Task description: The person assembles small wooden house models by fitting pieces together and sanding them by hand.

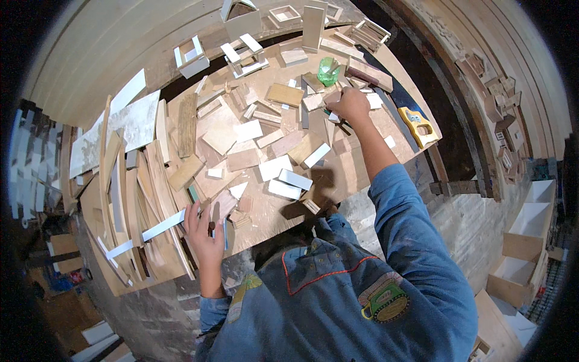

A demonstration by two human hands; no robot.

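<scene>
My left hand (205, 232) rests near the front edge of the board, fingers apart. Its fingertips are close to the end of a long white strip (163, 226) and beside a pale wood offcut (224, 204). A thin blue piece (225, 234) shows by its thumb side. Stretched out to the far right, my right hand (351, 105) is curled down among small wood blocks and dark slim pieces. Whatever lies between its fingers is hidden. Just beyond it stands a green translucent cup (328, 71) with sticks in it.
Wood offcuts and white blocks (295, 179) cover the board (271, 220). A handsaw with a yellow handle (417, 128) lies at the right edge. Long strips (114, 181) are piled on the left. Small wooden boxes (191, 57) stand along the far side.
</scene>
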